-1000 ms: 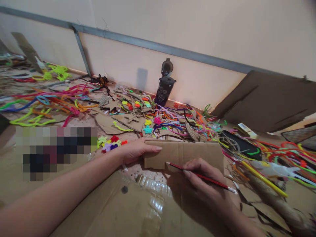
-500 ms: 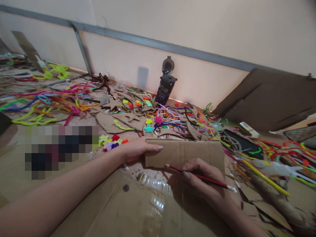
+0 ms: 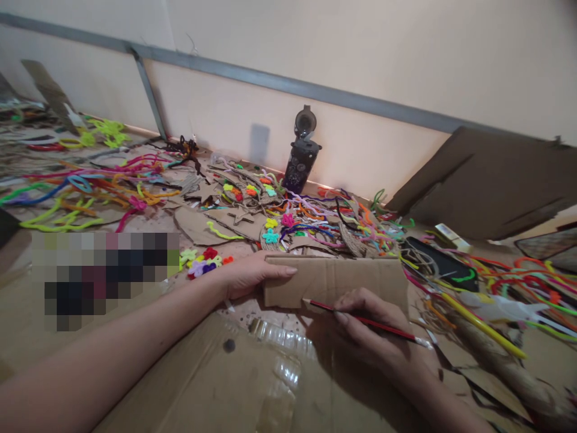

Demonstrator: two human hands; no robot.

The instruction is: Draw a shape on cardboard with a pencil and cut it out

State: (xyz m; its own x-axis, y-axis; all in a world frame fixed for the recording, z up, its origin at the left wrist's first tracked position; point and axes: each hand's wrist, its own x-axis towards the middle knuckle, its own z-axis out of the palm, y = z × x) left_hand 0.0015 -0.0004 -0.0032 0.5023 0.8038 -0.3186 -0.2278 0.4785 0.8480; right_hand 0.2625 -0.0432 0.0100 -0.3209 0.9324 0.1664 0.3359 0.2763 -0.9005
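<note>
My left hand (image 3: pixel 252 274) grips the left end of a rectangular piece of cardboard (image 3: pixel 347 279), thumb on top and fingers hidden beneath. In my right hand (image 3: pixel 376 319) is a red and black pencil (image 3: pixel 383 326) with a white eraser end. Its tip meets the cardboard near the lower edge, left of the middle. Beside my left wrist lies a small heap of pipe-cleaner flowers (image 3: pixel 205 263) in red, yellow and purple. Under my forearms is a large cardboard sheet (image 3: pixel 202 373) with shiny clear tape on it.
A dark bottle (image 3: pixel 301 165) with its lid up stands by the wall. Colourful pipe cleaners (image 3: pixel 103 180) and cardboard scraps cover the table. At right are a black tray (image 3: pixel 439 264), a glue bottle (image 3: pixel 500 307), a cardboard tube (image 3: pixel 500 355) and a leaning cardboard panel (image 3: pixel 487 180).
Almost nothing differs. The view has shifted very slightly; both hands, the cardboard and the pencil keep nearly the same positions.
</note>
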